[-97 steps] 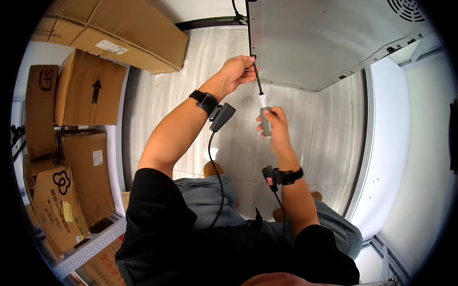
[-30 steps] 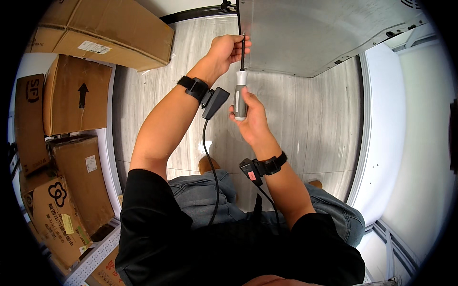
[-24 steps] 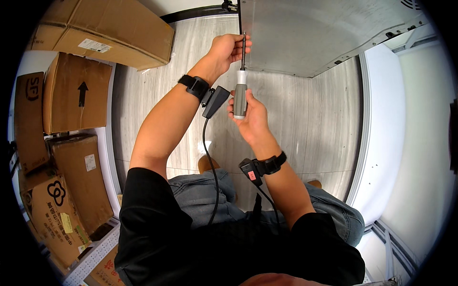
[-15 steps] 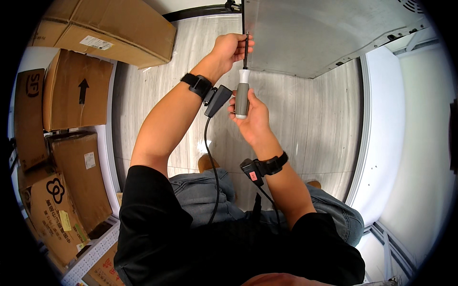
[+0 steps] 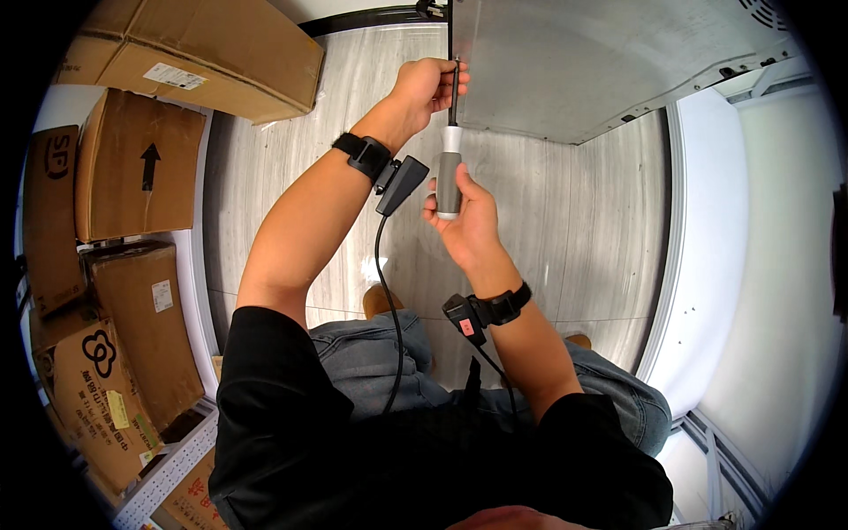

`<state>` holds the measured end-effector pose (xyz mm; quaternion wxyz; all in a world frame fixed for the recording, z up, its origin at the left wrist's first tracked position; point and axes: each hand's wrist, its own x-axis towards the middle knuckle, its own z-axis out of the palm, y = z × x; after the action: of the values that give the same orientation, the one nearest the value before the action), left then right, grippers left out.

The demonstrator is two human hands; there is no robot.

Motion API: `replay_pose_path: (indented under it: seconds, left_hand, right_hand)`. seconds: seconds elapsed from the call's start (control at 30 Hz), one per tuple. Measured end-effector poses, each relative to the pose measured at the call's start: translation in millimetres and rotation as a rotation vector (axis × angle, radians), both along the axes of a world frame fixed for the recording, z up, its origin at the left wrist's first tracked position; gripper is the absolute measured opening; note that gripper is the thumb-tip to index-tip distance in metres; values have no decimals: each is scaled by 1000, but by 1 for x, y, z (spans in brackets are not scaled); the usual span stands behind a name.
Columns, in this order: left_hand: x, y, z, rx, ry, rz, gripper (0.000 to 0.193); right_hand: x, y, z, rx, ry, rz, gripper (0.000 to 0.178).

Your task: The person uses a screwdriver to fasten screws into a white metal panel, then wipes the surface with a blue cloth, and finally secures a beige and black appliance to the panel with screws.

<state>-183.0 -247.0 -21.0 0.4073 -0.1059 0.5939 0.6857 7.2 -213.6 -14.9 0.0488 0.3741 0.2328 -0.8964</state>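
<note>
One screwdriver (image 5: 449, 172) stands upright against the left edge of the grey panel (image 5: 601, 62). The right hand (image 5: 466, 221) grips its grey handle; the left hand (image 5: 424, 87) pinches the shaft near the tip. Six cardboard boxes (image 5: 141, 163) are stacked along the left wall. Two wrist straps, one per arm.

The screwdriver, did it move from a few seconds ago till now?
Yes. The screwdriver was tilted below the grey panel; the right hand has swung it upright along the panel's edge. The left hand still pinches the shaft near the tip. The cardboard boxes stayed where they were.
</note>
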Motion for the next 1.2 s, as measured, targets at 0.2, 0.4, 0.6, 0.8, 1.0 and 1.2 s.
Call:
replay_pose_path:
  seconds: [0.2, 0.4, 0.6, 0.8, 1.0, 1.2]
  left_hand:
    - [-1, 1, -2, -2, -5, -4, 21]
    - [0, 1, -1, -5, -5, 3, 21]
    - [0, 3, 0, -13, -3, 1, 21]
    - [0, 4, -1, -9, -4, -3, 21]
    - [1, 4, -3, -11, 4, 6, 21]
    - [2, 6, -4, -25, 7, 31, 20]
  right_hand:
    - [-3, -1, -3, -11, -79, 9, 39]
    - [0, 5, -1, -76, 80, 69, 44]
    - [0, 5, -5, -156, 80, 76, 41]
    - [1, 2, -17, 11, -62, -46, 36]
    - [0, 6, -2, -36, -71, -79, 34]
    - [3, 10, 0, -47, 42, 64, 32]
